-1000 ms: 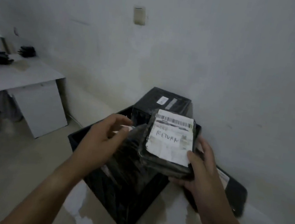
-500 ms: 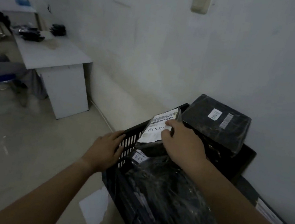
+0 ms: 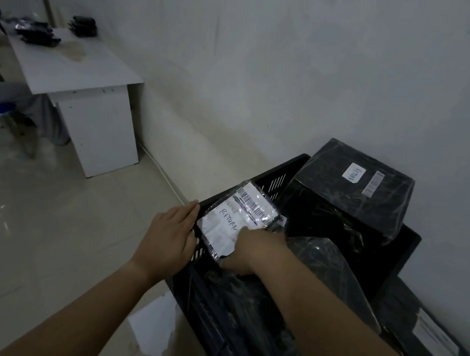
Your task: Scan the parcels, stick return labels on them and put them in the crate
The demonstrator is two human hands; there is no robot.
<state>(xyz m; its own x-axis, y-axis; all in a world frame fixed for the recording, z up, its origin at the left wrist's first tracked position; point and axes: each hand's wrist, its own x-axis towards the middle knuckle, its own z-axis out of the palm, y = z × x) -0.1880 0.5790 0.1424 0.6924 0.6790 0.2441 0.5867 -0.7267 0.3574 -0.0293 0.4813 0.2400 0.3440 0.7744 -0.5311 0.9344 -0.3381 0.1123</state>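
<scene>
Fingers [image 3: 189, 216] of our left hand [image 3: 169, 238] lie straight against the crate [image 3: 279, 173] rim, our right hand [image 3: 254, 250] pinches the RETURN-labelled parcel [image 3: 237, 214] just inside it — labelling looks done, release pending — and dark items [image 3: 38, 32] on the table [image 3: 91, 73] may be parcels left.

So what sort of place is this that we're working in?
Probably a small back room for handling returns: a black crate of wrapped parcels, a small parcel marked RETURN, and a plain white desk holding more dark packets by a bare wall.
</scene>
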